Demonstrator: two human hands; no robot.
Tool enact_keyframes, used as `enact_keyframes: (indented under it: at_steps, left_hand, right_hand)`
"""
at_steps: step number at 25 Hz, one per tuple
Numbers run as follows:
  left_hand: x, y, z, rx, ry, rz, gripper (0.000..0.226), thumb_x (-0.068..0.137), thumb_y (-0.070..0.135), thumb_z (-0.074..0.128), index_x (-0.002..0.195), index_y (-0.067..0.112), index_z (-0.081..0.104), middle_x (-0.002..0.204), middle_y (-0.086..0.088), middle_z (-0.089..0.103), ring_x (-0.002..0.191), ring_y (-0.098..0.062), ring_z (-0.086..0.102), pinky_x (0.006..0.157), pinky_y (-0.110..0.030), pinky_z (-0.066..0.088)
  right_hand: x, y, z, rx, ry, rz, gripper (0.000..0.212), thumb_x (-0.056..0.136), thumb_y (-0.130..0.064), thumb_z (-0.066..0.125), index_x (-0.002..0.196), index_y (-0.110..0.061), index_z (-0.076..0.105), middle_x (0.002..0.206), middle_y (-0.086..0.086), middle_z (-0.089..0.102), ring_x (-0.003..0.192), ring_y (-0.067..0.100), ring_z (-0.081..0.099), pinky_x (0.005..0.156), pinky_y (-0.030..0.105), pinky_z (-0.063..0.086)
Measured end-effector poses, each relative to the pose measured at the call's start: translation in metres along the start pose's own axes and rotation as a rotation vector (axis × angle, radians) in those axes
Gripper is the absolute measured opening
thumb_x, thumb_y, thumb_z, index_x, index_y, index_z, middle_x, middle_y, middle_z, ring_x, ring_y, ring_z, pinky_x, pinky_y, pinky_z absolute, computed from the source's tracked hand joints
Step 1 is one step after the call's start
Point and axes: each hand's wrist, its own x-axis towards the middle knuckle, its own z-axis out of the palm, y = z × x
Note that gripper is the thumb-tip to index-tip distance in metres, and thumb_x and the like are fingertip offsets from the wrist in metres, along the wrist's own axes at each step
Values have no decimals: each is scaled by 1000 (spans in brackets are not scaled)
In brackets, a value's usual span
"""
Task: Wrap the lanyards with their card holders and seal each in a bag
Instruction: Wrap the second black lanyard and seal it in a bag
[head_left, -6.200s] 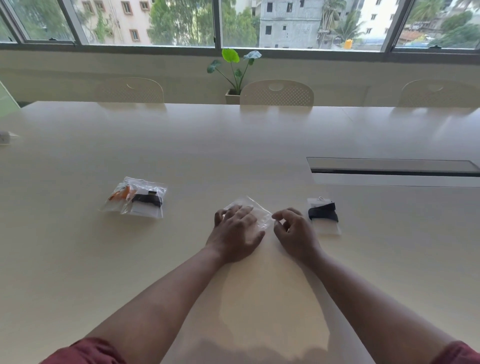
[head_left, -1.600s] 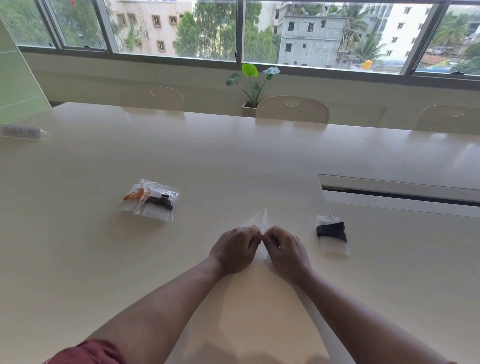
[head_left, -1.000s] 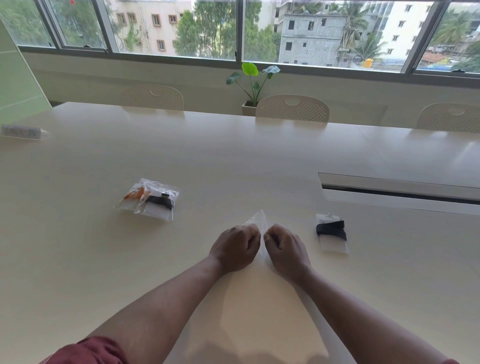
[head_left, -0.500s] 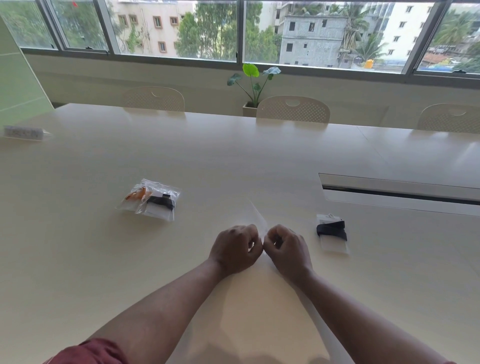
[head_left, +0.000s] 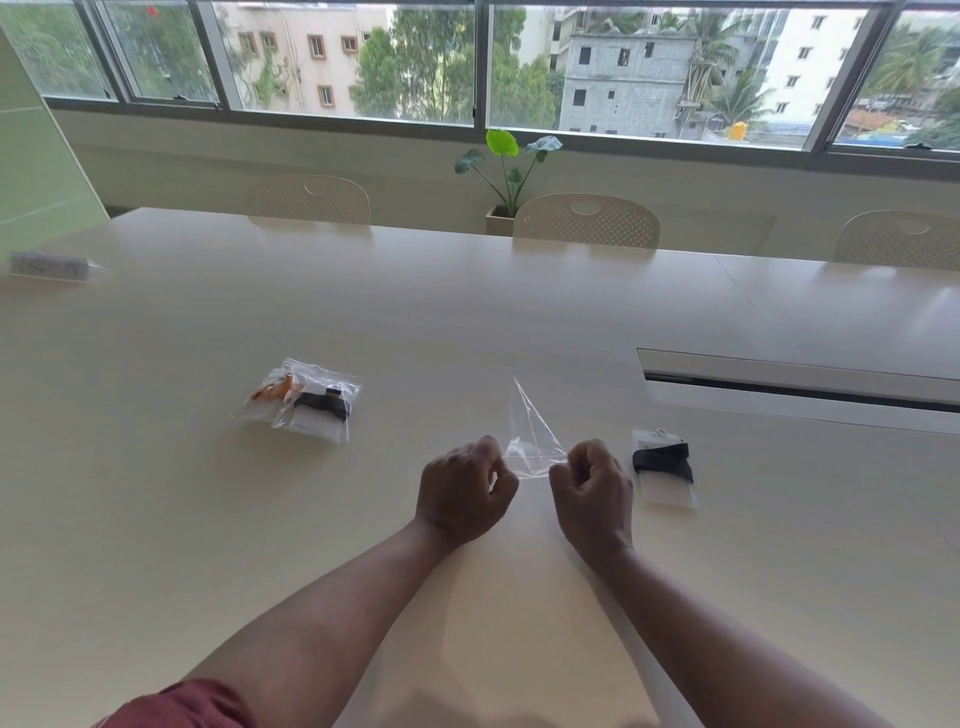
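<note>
An empty clear plastic bag (head_left: 531, 447) stands up from the table between my hands, its far corner pointing upward. My left hand (head_left: 464, 491) pinches its left edge and my right hand (head_left: 592, 486) pinches its right edge, with a gap between the two fists. Just right of my right hand lies a card holder with a black lanyard wrapped round it (head_left: 664, 467), flat on the table and unbagged. Two sealed bags (head_left: 304, 400) lie to the left, one with an orange lanyard, one with a black lanyard.
The long cream table (head_left: 467, 312) has a cable slot with a raised lid (head_left: 800, 376) at the right. A small name sign (head_left: 49, 266) sits far left. Chairs (head_left: 586, 221) and a potted plant (head_left: 506, 176) stand beyond the far edge.
My hands have moved apart from touching each other, stretching the clear bag between them. The bag's far corner has risen higher.
</note>
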Motion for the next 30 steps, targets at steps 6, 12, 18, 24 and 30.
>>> enact_keyframes:
  at_steps: [6, 12, 18, 24, 30]
  left_hand:
    - [-2, 1, 1, -12, -33, 71, 15, 87, 36, 50, 79, 27, 41, 66, 8, 54, 61, -20, 56, 56, -28, 41]
    - [1, -1, 4, 57, -89, 60, 25, 94, 44, 53, 82, 26, 40, 72, 6, 59, 68, -22, 60, 60, -31, 42]
    - [-2, 0, 3, 3, -74, 147, 25, 98, 41, 46, 83, 20, 47, 75, 1, 64, 69, -29, 61, 56, -33, 42]
    - [-1, -1, 5, 67, -33, 106, 21, 90, 35, 50, 80, 28, 33, 65, 2, 61, 61, -28, 61, 54, -28, 31]
    - [2, -4, 2, -19, 11, -28, 27, 83, 38, 54, 101, 21, 45, 87, 8, 57, 70, -25, 60, 60, -29, 41]
  right_hand:
    - [-3, 1, 4, -25, -143, -98, 11, 76, -34, 61, 81, -30, 52, 73, -15, 61, 63, 9, 55, 60, 26, 47]
    - [-6, -1, 3, -94, -194, -227, 15, 76, -35, 61, 75, -26, 49, 63, -12, 54, 60, 10, 52, 57, 33, 48]
    - [-3, -1, 4, -183, -261, -165, 18, 79, -53, 56, 80, -36, 49, 77, -15, 57, 64, 4, 55, 57, 21, 39]
    - [-2, -5, 4, -248, -226, -85, 25, 79, -30, 62, 64, -25, 43, 64, -8, 53, 61, 19, 50, 56, 33, 35]
    - [0, -5, 4, -162, -100, -20, 19, 80, -15, 67, 90, -23, 52, 79, -9, 54, 71, 18, 51, 64, 30, 35]
